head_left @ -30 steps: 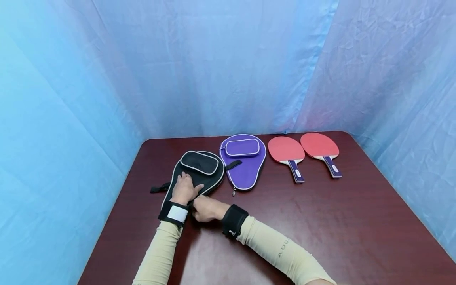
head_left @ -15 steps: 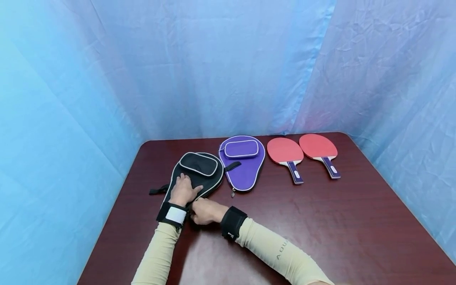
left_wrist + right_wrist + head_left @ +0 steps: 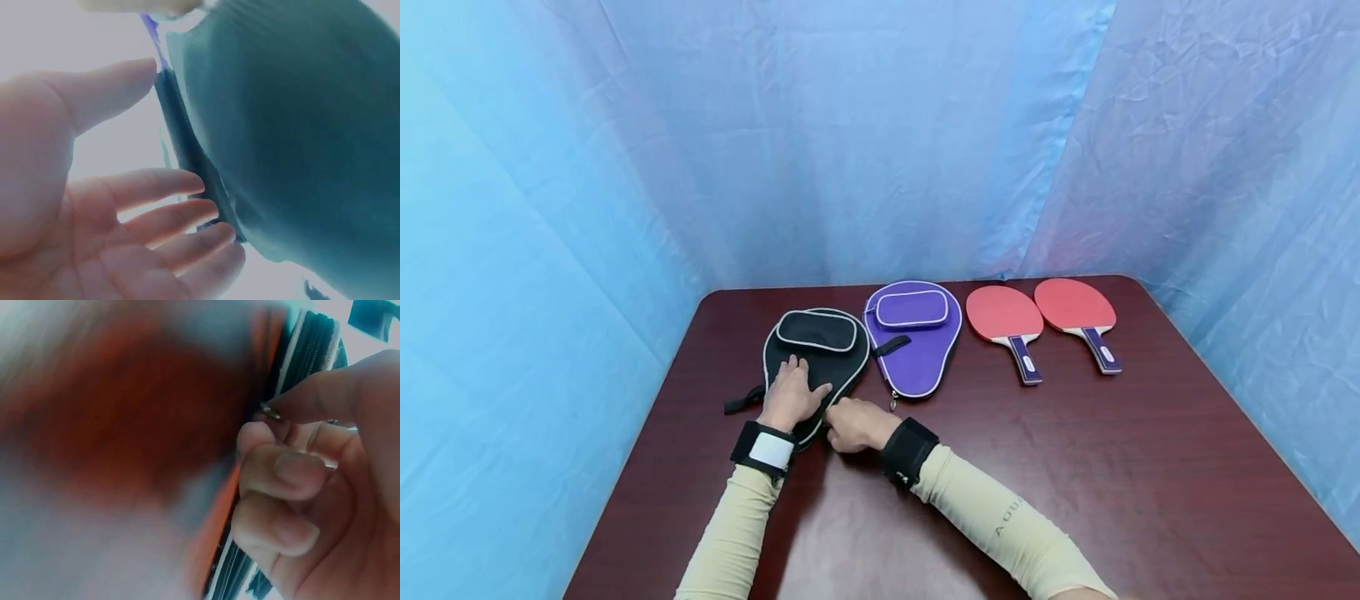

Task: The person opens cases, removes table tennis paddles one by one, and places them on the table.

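A black table tennis paddle case (image 3: 838,367) with white piping and a small front pocket lies at the left of the table, its narrow end toward me. My left hand (image 3: 792,396) rests on its lower front, fingers straight and thumb out to the side. In the left wrist view the left hand (image 3: 125,231) has its fingertips at the dark case. At the case's right edge, my right hand (image 3: 859,425) is curled in. The right wrist view has the right hand (image 3: 294,469) pinching a small metal zipper pull (image 3: 270,411) beside the case's zipper (image 3: 309,353).
Right beside the black case lies a purple paddle case (image 3: 917,354) with its zipper pull hanging toward me. Two red paddles, a nearer-left paddle (image 3: 1003,312) and a farther-right paddle (image 3: 1075,304), lie along the back right. Blue curtains (image 3: 880,150) surround the table (image 3: 1075,467).
My right hand has moved away from me and slightly right along the case edge. The black case has turned, its narrow end swinging right. The left hand stays on it.
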Available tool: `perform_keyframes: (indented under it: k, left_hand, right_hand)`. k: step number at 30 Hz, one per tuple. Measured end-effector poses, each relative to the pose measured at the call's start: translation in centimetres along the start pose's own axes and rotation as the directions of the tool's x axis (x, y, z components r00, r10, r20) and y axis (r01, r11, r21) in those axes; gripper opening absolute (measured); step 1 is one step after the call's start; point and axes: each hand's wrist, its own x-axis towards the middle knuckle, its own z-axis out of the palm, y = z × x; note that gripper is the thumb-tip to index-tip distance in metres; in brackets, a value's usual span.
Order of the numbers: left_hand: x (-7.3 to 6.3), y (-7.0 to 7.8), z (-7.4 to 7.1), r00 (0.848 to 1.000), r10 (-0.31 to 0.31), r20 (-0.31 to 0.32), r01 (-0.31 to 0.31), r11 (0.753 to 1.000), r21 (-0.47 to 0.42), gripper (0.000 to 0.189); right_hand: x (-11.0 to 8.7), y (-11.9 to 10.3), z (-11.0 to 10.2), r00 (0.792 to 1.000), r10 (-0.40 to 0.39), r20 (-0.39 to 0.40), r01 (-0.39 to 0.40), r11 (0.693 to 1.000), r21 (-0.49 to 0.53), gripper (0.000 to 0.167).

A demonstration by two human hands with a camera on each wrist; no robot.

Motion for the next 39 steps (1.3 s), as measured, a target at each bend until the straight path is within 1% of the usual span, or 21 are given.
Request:
perform_keyframes:
  k: [2, 4, 7, 10, 12, 14, 16, 19, 23, 29, 34, 39]
  left_hand:
    - [-0.1, 0.3, 0.0, 0.999, 0.04, -0.016, -0.04, 0.999, -0.003, 0.072]
    - [-0.1, 0.5, 0.0, 0.997, 0.075, -0.012, -0.075, 0.997, -0.002, 0.071]
    - [0.0, 0.9, 0.2, 0.991, 0.137, -0.009, -0.137, 0.991, 0.001, 0.068]
    - [0.2, 1.3, 0.5, 0.983, 0.183, -0.002, -0.183, 0.983, -0.008, 0.067]
    - [0.2, 1.5, 0.8, 0.98, 0.2, 0.005, -0.2, 0.98, -0.013, 0.067]
    - [0.4, 1.7, 1.1, 0.98, 0.2, 0.022, -0.2, 0.98, -0.016, 0.066]
    - [0.4, 1.8, 1.5, 0.979, 0.202, 0.037, -0.202, 0.979, -0.011, 0.066]
    - [0.5, 2.1, 1.8, 0.978, 0.2, 0.054, -0.199, 0.98, -0.011, 0.065]
    - [0.5, 2.4, 2.0, 0.979, 0.199, 0.049, -0.198, 0.98, -0.015, 0.064]
    - [0.5, 2.5, 2.0, 0.98, 0.192, 0.058, -0.192, 0.981, -0.005, 0.064]
    - [0.6, 2.5, 2.1, 0.981, 0.182, 0.068, -0.182, 0.983, -0.002, 0.065]
    - [0.6, 2.6, 2.2, 0.983, 0.17, 0.072, -0.17, 0.985, 0.007, 0.066]
  right_hand:
    - [-0.1, 0.9, -0.3, 0.998, 0.056, -0.011, -0.056, 0.998, -0.002, 0.013]
    - [-0.2, 1.8, -0.7, 0.993, 0.118, -0.024, -0.117, 0.993, 0.009, 0.017]
    - [-0.4, 3.1, -1.2, 0.978, 0.2, -0.055, -0.198, 0.98, 0.026, 0.019]
    - [-0.5, 4.2, -1.5, 0.959, 0.273, -0.08, -0.269, 0.962, 0.05, 0.018]
    - [-0.6, 4.8, -1.6, 0.947, 0.311, -0.086, -0.306, 0.95, 0.067, 0.018]
    - [-0.7, 5.2, -1.7, 0.935, 0.344, -0.083, -0.337, 0.938, 0.087, 0.019]
    - [-0.9, 5.5, -1.8, 0.929, 0.361, -0.075, -0.353, 0.93, 0.1, 0.019]
    - [-1.3, 5.7, -2.0, 0.925, 0.375, -0.067, -0.367, 0.924, 0.107, 0.019]
    - [-1.6, 5.9, -2.0, 0.924, 0.376, -0.073, -0.368, 0.924, 0.103, 0.016]
    - [-2.0, 6.0, -1.9, 0.932, 0.359, -0.056, -0.35, 0.929, 0.125, 0.014]
    - [-2.6, 5.9, -1.8, 0.945, 0.322, -0.048, -0.315, 0.941, 0.125, 0.012]
    - [-3.4, 5.7, -1.5, 0.967, 0.248, -0.057, -0.241, 0.965, 0.105, 0.012]
